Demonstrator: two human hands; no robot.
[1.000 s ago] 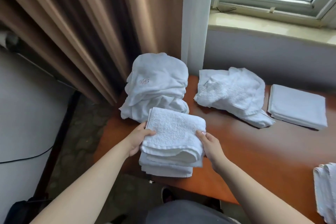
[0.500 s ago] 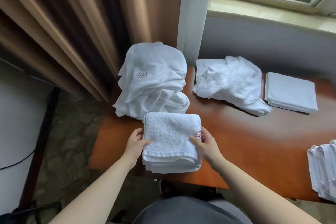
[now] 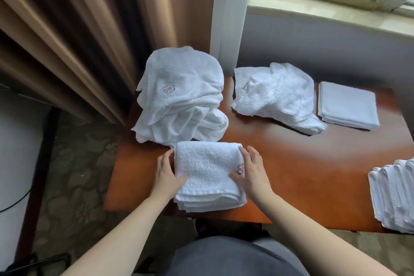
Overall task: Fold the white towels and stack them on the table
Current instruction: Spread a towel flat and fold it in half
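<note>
The person is steadying the folded stack (image 3: 209, 177) of white towels at the near left part of the table (image 3: 302, 163), with both hands laid against its sides. The left hand (image 3: 167, 173) is pressing flat along the stack's left edge, fingers straight and held together, thumb lying over the top towel's near corner. The right hand (image 3: 252, 172) is doing the same on the stack's right side, fingers extended and slightly spread, the thumb resting on the terry just in front of the pink embroidered emblem (image 3: 240, 169). Neither hand is pinching cloth.

The stack is sitting close to the table's front edge, its lowest layers reaching almost to the lip (how much overhangs, if any, cannot be told from this angle). A nudge toward the person as the hands are lifting off would probably be tipping the layers over that edge. Uneven pressure from the two palms could also be skewing the upper towel off the ones below.

Just behind the stack, the loose heap (image 3: 181, 101) is leaning tall and touching or nearly touching its far edge; any bump could be sending it slumping onto the neat pile. Farther right of the stack are lying a crumpled towel (image 3: 275, 96) and a flat folded one (image 3: 348, 105).
</note>
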